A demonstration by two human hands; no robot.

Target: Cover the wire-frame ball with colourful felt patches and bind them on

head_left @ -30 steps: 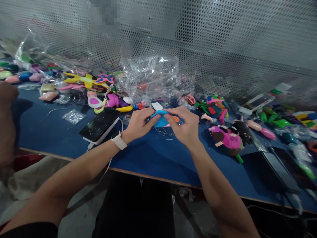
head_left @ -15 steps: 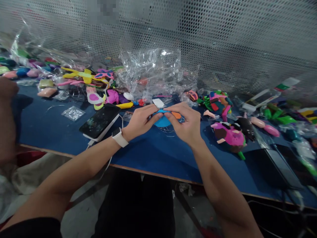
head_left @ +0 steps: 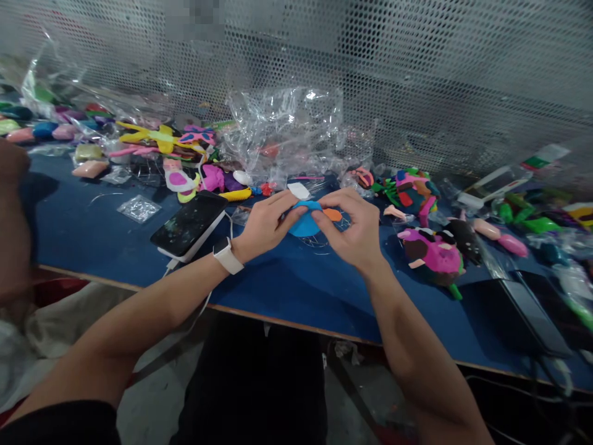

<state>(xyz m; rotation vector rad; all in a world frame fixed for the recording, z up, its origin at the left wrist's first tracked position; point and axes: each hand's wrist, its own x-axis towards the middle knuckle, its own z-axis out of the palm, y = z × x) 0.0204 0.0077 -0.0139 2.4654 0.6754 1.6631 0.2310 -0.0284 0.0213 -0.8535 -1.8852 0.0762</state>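
A flat blue piece of modelling clay point(head_left: 306, 224) is held over the middle of the table. My left hand point(head_left: 269, 225) pinches its left upper edge between thumb and fingers, and a watch with a pale strap point(head_left: 228, 256) is on that wrist. On the other side, my right hand point(head_left: 354, 228) pinches the right upper edge, with the thumb against the face of the clay. Behind the hands are an orange clay piece point(head_left: 332, 214) and a white piece point(head_left: 299, 190). Thin wire-like strands point(head_left: 315, 242) show just below the blue clay.
A phone point(head_left: 189, 224) rests on a white block with a cable, left of my hands. Clay figures, including a pink one point(head_left: 433, 254), sit to the right. Crumpled clear plastic point(head_left: 287, 123) lies along the mesh panel point(head_left: 407, 74). Another person's arm point(head_left: 13, 222) is at the far left.
The upper edge of the blue clay shows more between my hands, and my right fingers have shifted slightly right along it. Both hands still hold it.
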